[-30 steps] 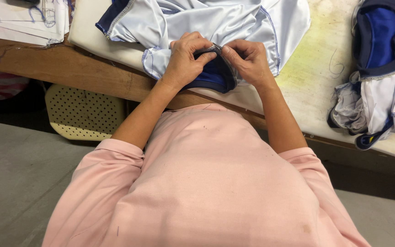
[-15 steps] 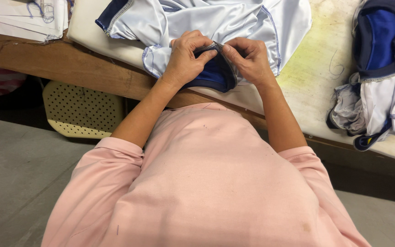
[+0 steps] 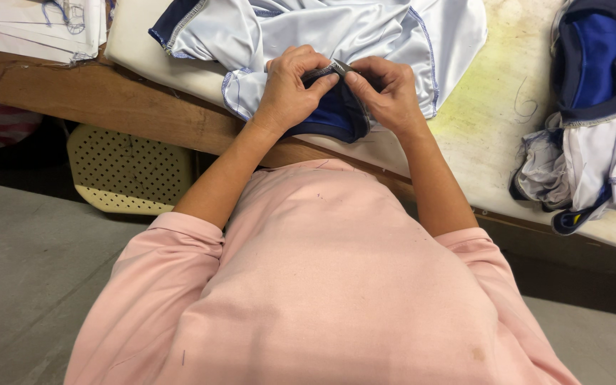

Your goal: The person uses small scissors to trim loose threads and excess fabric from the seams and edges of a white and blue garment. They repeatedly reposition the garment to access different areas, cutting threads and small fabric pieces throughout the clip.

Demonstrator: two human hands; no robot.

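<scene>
A pale blue and white shirt point(image 3: 365, 32) with blue stitching lies on the worktable. Its dark blue collar part point(image 3: 333, 117) hangs at the table's front edge. My left hand point(image 3: 290, 89) pinches the collar's edge between thumb and fingers. My right hand point(image 3: 386, 93) pinches the same edge just to the right, fingertips almost touching the left ones. A small dark strip, perhaps a label or tool point(image 3: 329, 69), shows between the fingertips; I cannot tell which. My pink sleeves fill the lower view.
A heap of blue and white garments point(image 3: 593, 114) lies at the right on the stained tabletop point(image 3: 500, 107). Folded white cloth pieces point(image 3: 37, 25) are stacked at the far left. A cream perforated basket point(image 3: 130, 171) stands under the wooden table edge point(image 3: 108, 100).
Both hands stay pinched on the collar edge, with only slight shifts of the fingers. The view has drifted a little.
</scene>
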